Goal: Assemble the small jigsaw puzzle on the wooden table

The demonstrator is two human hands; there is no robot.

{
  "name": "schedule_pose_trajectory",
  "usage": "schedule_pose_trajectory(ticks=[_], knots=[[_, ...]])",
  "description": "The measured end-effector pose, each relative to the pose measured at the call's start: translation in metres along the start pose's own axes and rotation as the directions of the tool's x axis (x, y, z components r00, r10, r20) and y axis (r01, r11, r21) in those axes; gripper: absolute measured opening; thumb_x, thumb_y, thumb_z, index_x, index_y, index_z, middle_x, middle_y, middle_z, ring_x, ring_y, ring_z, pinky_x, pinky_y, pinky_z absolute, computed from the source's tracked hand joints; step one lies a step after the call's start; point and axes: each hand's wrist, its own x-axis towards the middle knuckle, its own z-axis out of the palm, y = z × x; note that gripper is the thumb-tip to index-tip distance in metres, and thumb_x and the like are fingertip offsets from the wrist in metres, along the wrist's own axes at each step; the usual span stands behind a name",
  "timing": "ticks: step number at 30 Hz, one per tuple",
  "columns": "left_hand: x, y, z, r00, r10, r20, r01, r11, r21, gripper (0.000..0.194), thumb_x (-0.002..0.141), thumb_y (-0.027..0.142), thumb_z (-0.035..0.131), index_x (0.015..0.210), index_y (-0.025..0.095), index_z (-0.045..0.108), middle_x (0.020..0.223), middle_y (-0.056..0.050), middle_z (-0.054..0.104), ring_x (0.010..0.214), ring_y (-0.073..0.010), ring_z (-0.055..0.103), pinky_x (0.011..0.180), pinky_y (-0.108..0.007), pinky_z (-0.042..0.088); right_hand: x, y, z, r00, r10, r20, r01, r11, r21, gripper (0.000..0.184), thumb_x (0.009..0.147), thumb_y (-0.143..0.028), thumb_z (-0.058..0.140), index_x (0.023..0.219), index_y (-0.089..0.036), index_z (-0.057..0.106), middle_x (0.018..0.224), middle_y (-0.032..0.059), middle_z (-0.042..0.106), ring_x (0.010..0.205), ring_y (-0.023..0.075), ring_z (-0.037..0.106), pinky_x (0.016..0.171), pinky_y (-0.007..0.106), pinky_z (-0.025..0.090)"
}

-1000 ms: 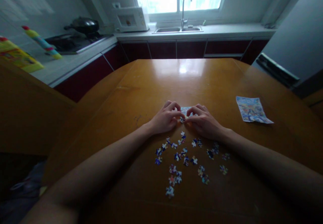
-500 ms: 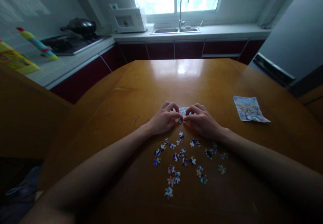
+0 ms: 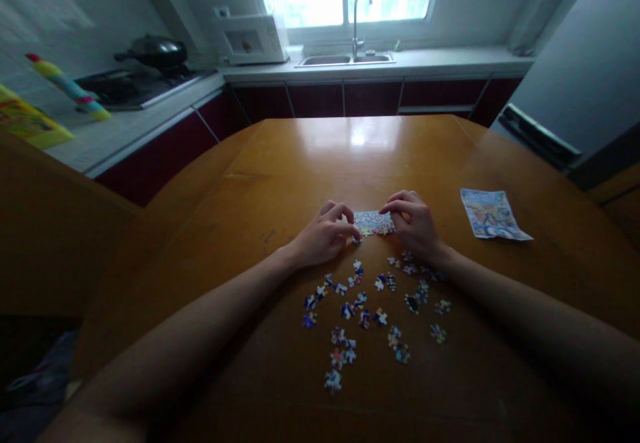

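A joined section of jigsaw puzzle (image 3: 373,222) lies on the table in front of me, pale and many-coloured. At its left end, my left hand (image 3: 327,235) is closed, with thumb and finger on a single puzzle piece (image 3: 357,240) by the section's lower left corner. The fingers partly hide that piece. My right hand (image 3: 413,224) has curled fingers around the section's right end, index finger at the top edge and thumb lower down. Nearer to me, several loose puzzle pieces (image 3: 348,310) are scattered, some close below my right wrist.
A creased picture sheet (image 3: 493,214) lies to the right on the wooden table (image 3: 320,163). Beyond the table are a counter with a sink (image 3: 345,60), a microwave (image 3: 253,39) and a wok (image 3: 159,51) on the stove. A fridge (image 3: 575,63) stands at the right.
My right hand has moved right, away from my left hand, to the puzzle section's right end. More of the section and some loose pieces now show. My left hand has stayed nearly still.
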Motion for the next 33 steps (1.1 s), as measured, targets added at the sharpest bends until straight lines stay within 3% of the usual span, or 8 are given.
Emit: schedule_pose_trajectory(ticks=[6,15,24,33], knots=[[0.000,0.001,0.000,1.000,-0.008,0.010,0.008,1.000,-0.010,0.048,0.073,-0.004,0.051,0.103,0.026,0.074,0.107,-0.005,0.056,0.106,-0.0223,0.047,0.098,-0.041,0.045,0.009,0.014,-0.003,0.964,0.240,-0.112,-0.224,0.966,0.132,0.024,0.081,-0.015,0.053,0.069,-0.021,0.073,0.082,0.0067,0.067,0.083,0.0216,0.061,0.075,0.038,0.046],[0.001,0.001,-0.001,1.000,0.003,0.010,-0.003,1.000,-0.017,0.046,0.072,-0.004,0.050,0.096,0.027,0.075,0.106,-0.005,0.057,0.104,-0.0225,0.047,0.093,-0.040,0.046,0.012,0.023,-0.003,0.895,0.424,-0.134,-0.391,0.894,0.217,0.022,0.076,-0.019,0.051,0.070,-0.021,0.073,0.080,0.0050,0.069,0.077,0.0188,0.061,0.072,0.035,0.048],[0.001,0.001,-0.003,1.000,0.021,0.020,-0.021,1.000,-0.023,0.044,0.072,-0.003,0.049,0.095,0.025,0.074,0.107,-0.006,0.056,0.105,-0.0229,0.047,0.095,-0.042,0.045,0.015,0.017,-0.005,0.830,0.546,-0.112,-0.494,0.814,0.308,0.022,0.073,-0.022,0.051,0.071,-0.019,0.073,0.069,0.0035,0.065,0.062,0.0146,0.054,0.058,0.030,0.045],[0.002,0.002,-0.004,0.999,0.027,0.027,-0.026,0.999,-0.032,0.040,0.075,-0.001,0.050,0.095,0.025,0.074,0.106,-0.006,0.056,0.104,-0.0229,0.047,0.093,-0.041,0.045,0.015,0.018,-0.005,0.836,0.542,-0.090,-0.494,0.813,0.308,0.021,0.073,-0.022,0.051,0.070,-0.019,0.072,0.072,0.0040,0.066,0.062,0.0142,0.055,0.056,0.029,0.046]])
